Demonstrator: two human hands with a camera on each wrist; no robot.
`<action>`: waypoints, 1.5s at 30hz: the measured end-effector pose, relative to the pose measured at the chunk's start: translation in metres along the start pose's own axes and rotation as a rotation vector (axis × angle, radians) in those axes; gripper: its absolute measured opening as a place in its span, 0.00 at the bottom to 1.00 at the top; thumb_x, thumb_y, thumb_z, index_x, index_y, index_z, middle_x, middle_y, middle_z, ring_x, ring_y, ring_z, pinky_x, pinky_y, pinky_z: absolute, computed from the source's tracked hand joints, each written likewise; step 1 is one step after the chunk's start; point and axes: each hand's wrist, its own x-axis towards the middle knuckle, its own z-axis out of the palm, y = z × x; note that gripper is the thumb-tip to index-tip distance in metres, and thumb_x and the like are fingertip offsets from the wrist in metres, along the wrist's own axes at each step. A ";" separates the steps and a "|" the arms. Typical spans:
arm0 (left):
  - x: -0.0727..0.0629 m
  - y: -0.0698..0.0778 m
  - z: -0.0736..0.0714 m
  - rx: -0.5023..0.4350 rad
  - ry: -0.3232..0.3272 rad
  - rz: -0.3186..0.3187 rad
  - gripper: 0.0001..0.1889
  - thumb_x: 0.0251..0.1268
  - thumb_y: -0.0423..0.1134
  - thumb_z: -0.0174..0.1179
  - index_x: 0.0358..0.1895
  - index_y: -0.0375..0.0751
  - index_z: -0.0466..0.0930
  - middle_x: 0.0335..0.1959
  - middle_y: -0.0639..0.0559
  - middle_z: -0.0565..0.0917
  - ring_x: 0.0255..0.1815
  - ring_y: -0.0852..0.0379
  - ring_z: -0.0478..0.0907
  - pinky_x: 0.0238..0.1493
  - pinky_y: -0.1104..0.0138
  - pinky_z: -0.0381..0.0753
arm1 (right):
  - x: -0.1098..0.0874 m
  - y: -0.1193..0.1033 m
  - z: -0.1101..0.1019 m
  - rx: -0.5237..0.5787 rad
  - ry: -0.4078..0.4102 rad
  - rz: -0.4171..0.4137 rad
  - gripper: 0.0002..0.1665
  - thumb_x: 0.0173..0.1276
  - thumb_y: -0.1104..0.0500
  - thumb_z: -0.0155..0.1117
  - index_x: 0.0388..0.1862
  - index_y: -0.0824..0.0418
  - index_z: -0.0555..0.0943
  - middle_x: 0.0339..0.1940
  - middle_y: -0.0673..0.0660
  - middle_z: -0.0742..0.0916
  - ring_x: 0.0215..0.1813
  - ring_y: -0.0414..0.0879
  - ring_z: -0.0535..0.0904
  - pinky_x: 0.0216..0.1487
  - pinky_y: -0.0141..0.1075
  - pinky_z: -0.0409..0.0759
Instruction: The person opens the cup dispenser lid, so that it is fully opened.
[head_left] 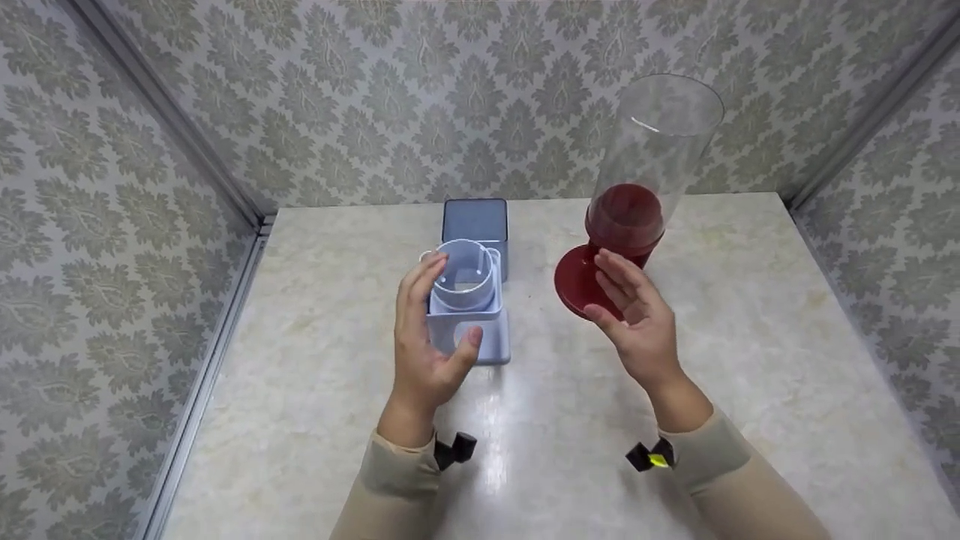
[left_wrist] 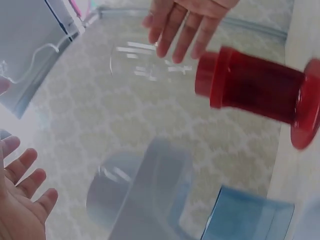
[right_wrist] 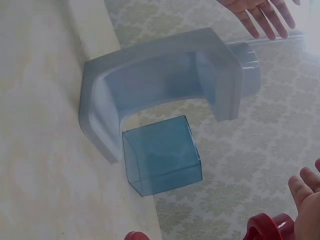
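Observation:
A light blue C-shaped stand [right_wrist: 150,77] stands upright on the table, with a round part, clear-looking at its rim [head_left: 491,270], on top. My left hand [head_left: 420,345] hovers by it, fingers loosely spread, holding nothing; in the right wrist view a gap shows between them. To the right stands a red pedestal [head_left: 574,281] with a wide round foot, carrying a tall clear cylinder [head_left: 667,142] that looks open at the top. My right hand [head_left: 641,330], fingers extended and thumb apart, is in front of the pedestal and grips nothing; whether it touches cannot be told.
Behind the light blue stand sits a translucent blue square container [head_left: 475,219]. The pale marbled table [head_left: 315,375] meets patterned walls at the back and sides. A metal strip [head_left: 202,390] runs along the left edge.

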 end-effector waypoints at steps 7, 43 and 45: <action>-0.009 0.017 0.022 -0.076 -0.072 -0.005 0.40 0.61 0.43 0.68 0.78 0.31 0.73 0.78 0.36 0.77 0.82 0.43 0.74 0.85 0.53 0.74 | -0.014 -0.012 -0.017 -0.019 0.085 0.005 0.41 0.70 0.79 0.76 0.80 0.77 0.72 0.78 0.54 0.85 0.80 0.48 0.82 0.80 0.40 0.81; 0.040 -0.055 0.186 -0.349 -0.197 -0.430 0.32 0.84 0.38 0.61 0.84 0.33 0.66 0.84 0.36 0.69 0.89 0.38 0.65 0.92 0.51 0.68 | 0.058 0.033 -0.091 -0.109 0.254 0.277 0.56 0.70 0.65 0.83 0.90 0.66 0.62 0.87 0.62 0.71 0.87 0.53 0.67 0.94 0.52 0.64; 0.043 -0.060 0.195 -0.346 -0.193 -0.453 0.31 0.85 0.36 0.60 0.84 0.34 0.66 0.85 0.36 0.68 0.90 0.39 0.64 0.92 0.48 0.67 | 0.068 0.037 -0.093 -0.122 0.236 0.272 0.57 0.70 0.64 0.83 0.90 0.67 0.60 0.88 0.65 0.69 0.88 0.55 0.67 0.94 0.52 0.63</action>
